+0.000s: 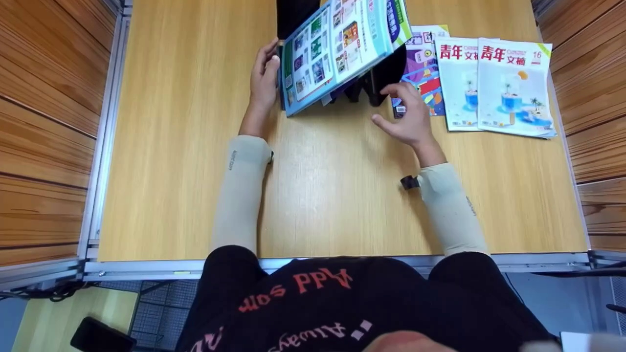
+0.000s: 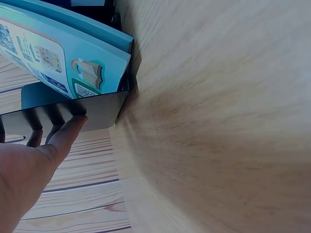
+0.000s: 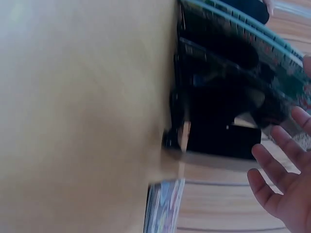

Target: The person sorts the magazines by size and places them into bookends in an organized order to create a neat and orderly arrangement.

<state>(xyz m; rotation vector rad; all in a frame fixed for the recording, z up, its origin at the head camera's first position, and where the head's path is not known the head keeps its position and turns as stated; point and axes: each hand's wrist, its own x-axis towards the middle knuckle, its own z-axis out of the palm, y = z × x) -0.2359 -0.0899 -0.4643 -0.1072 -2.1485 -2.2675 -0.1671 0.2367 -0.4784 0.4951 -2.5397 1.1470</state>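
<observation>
Head view: resting the straight-fingered left hand against a black rack of tilted blue magazines at far centre. Holding the right hand spread beside its near right corner, left of 2 white magazines.

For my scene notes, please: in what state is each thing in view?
Rack: upright, loaded
Left hand: touching rack
Right hand: open, holding nothing
Blue book: closed, tilted
White magazines: closed, flat, overlapping
Purple magazine: flat, partly hidden
Phone: flat, dark
</observation>
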